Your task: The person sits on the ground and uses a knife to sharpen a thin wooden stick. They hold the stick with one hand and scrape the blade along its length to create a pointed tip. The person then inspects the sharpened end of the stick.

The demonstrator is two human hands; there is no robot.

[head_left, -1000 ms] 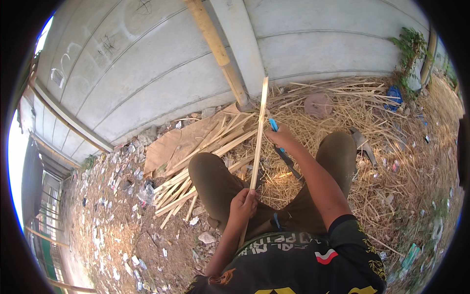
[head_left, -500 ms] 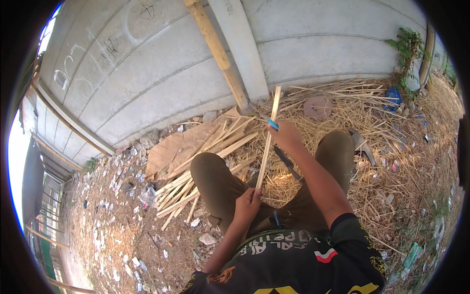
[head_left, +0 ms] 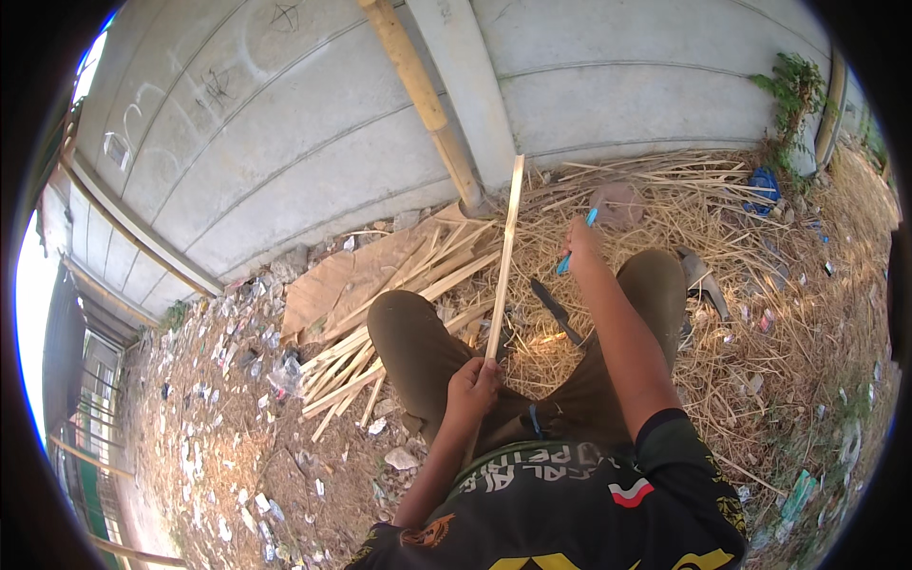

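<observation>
Bamboo strip (head_left: pixel 504 256), upright between the knees, lower end gripped in closed left hand (head_left: pixel 472 385); right hand (head_left: pixel 581 237), fingers wrapped on blue-handled knife (head_left: pixel 576 249), off the strip; shaving likely paused, next stroke needs blade re-seated.

Seated on straw-strewn ground (head_left: pixel 760 380) before a grey concrete wall (head_left: pixel 313 142), the person's left hand (head_left: pixel 472 382) grips the lower end of a long bamboo strip (head_left: pixel 505 247) held upright, while the right hand (head_left: pixel 581 242) holds a blue-handled tool (head_left: pixel 578 243) beside it, above a pile of split bamboo strips (head_left: pixel 380 332).
</observation>
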